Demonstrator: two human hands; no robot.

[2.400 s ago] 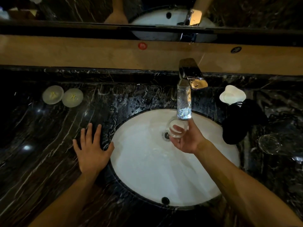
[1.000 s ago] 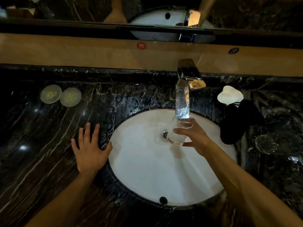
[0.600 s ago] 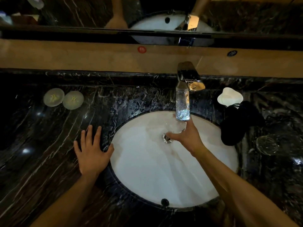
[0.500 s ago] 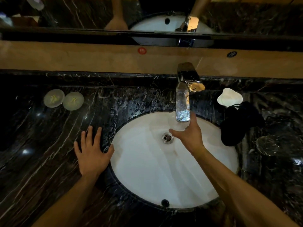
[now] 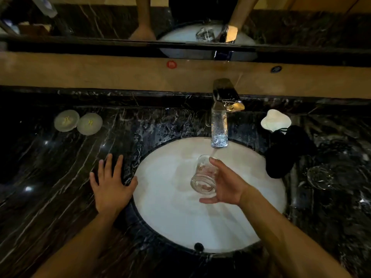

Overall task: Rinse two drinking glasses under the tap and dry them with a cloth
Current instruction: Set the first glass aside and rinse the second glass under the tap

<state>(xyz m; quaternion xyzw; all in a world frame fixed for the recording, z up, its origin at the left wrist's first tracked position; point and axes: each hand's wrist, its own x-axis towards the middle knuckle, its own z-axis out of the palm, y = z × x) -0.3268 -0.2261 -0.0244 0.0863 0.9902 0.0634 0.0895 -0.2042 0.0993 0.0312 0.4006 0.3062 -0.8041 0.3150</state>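
A: Two glasses – where are they rn?
B: One glass is in my right hand, fingers curled round it, tilted over the sink just below the running tap. Second glass sits on the counter, far right.
A: Left hand?
B: My left hand lies flat on the counter, fingers spread, thumb at the sink's rim, holding nothing.
A: Cloth?
B: Dark cloth on the counter btwn sink & 2nd glass.
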